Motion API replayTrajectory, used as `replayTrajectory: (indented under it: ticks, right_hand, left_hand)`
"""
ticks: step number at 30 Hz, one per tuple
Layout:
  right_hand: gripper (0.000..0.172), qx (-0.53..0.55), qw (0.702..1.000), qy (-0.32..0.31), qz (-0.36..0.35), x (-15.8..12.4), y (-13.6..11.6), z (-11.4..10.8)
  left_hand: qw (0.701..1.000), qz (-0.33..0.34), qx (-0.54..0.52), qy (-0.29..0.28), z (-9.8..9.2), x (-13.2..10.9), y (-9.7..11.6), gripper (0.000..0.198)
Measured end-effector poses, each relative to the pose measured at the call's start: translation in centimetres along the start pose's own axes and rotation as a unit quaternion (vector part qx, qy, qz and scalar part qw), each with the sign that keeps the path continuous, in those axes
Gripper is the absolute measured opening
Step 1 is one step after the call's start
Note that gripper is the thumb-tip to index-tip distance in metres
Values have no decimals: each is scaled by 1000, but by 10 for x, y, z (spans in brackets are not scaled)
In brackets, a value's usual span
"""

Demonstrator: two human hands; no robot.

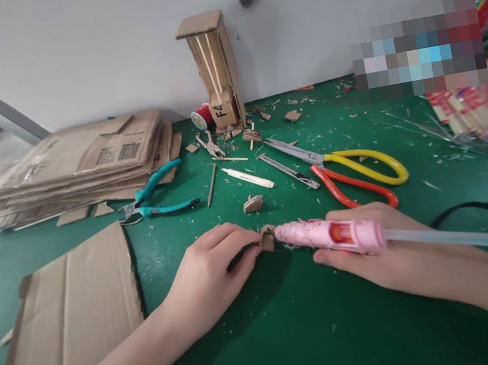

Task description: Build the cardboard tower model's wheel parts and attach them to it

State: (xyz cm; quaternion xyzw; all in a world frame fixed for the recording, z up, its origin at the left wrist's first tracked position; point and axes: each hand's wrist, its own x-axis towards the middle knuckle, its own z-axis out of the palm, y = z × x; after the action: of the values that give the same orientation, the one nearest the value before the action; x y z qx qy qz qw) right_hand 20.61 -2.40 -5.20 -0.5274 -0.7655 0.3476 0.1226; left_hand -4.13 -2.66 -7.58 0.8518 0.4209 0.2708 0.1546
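Note:
Between the thumb and fingers of my left hand point(213, 263) is a small cardboard piece point(268, 238), pinched just above the green table. My right hand point(378, 247) grips a pink hot glue gun point(314, 236), and a long clear glue stick point(466, 241) sticks out of its back end. The gun's nozzle meets or nearly meets the cardboard piece; exact contact is hard to make out. Just beyond lies another little cardboard piece point(253, 203). The fingers under the glue gun are partly hidden.
Behind my hands lie a white pen point(249, 178), a utility knife point(288, 171), scissors point(340, 165) and teal-handled cutters point(152, 198). A tall cardboard model point(218, 74) stands by the wall. Stacked cardboard point(78, 155) and a loose sheet point(76, 300) are at left. A black cable point(479, 205) lies right.

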Motion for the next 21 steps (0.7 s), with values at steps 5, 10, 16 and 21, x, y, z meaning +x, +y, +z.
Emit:
replayTrajectory:
  ticks: [5,10,16,21]
  right_hand:
    - [34,-14,1000,-1,10,-1,-4,0]
    - [32,-22,1000,9,14,-1,-7,-1]
    - [37,-38,999,-4,-3,-3,-4,-1]
    - [42,-47,999,-18,-9,-1,1,0]
  left_hand:
    - [1000,0,2,1,2,0,-2,14]
    - [1000,3,5,2,2,-2,-3,15]
    - [1000,7,25,3,3,-1,-3,15]
    - [999,15,32,1,3,0,-3,17]
